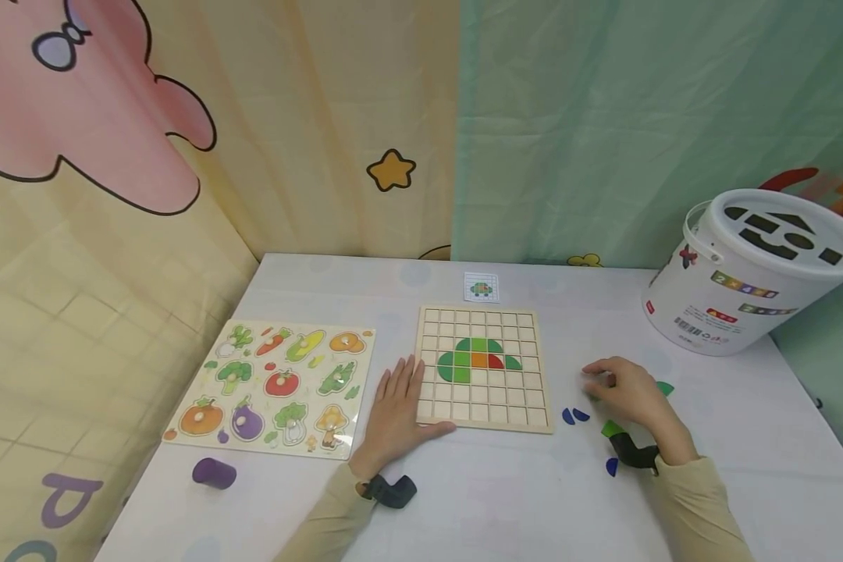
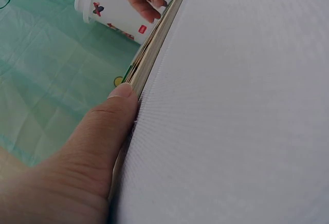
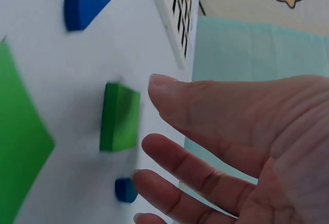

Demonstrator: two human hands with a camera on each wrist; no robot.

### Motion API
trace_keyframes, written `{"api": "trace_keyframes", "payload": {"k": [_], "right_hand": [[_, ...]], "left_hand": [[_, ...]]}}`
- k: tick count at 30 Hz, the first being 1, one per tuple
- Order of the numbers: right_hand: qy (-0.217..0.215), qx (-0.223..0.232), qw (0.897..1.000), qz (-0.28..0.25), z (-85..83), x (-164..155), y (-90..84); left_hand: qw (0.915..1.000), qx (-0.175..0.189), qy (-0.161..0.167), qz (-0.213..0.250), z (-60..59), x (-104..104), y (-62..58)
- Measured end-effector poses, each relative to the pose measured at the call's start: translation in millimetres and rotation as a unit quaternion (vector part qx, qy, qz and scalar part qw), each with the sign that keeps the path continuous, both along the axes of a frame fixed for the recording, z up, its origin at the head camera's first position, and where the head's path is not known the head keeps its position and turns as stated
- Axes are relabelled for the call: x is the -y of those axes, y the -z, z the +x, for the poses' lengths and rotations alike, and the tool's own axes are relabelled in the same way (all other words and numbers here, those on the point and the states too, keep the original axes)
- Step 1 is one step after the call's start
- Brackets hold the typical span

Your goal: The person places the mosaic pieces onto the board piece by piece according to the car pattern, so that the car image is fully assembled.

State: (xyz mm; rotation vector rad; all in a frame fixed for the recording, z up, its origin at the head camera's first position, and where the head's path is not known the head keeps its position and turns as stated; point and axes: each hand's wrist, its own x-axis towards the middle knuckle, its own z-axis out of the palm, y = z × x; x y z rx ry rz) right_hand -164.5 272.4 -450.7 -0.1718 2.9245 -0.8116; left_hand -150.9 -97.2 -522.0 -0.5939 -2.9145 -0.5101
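Note:
My left hand [image 1: 393,406] lies with straight fingers along the left edge of a wooden grid board [image 1: 488,410], its thumb at the front edge. Green, orange and red pieces form a shape on the grid. To the board's right, my right hand [image 1: 625,394] hovers low over the table, thumb and fingers apart with nothing between them. In the right wrist view a small green block [image 3: 123,118] lies just past those fingertips, near blue pieces [image 3: 90,3]. A bright green piece [image 1: 611,428] lies by the wrist, and a dark green piece [image 1: 665,388] shows behind the hand.
A vegetable puzzle board [image 1: 267,433] lies at the left, with a purple cylinder [image 1: 214,473] in front of it. Behind the grid board is a small picture card [image 1: 481,288]. A large white bucket [image 1: 738,289] stands at the back right.

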Motion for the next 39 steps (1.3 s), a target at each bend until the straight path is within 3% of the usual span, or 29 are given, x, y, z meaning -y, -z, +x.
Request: {"api": "trace_keyframes", "payload": {"k": [22, 32, 39], "right_hand": [[0.013, 0.034, 0.999, 0.011, 3.9, -9.6, 8.8], [0.036, 0.004, 0.999, 0.009, 7.0, 5.2, 7.5], [0.023, -0.055, 0.998, 0.015, 2.7, 26.1, 2.8]], "left_hand": [[0.9999, 0.000, 0.001, -0.010, -0.6, -0.7, -0.4], [1.0000, -0.002, 0.000, -0.009, -0.2, -0.6, -0.8], [0.9999, -0.010, 0.001, -0.004, 0.3, 0.1, 0.7]]}}
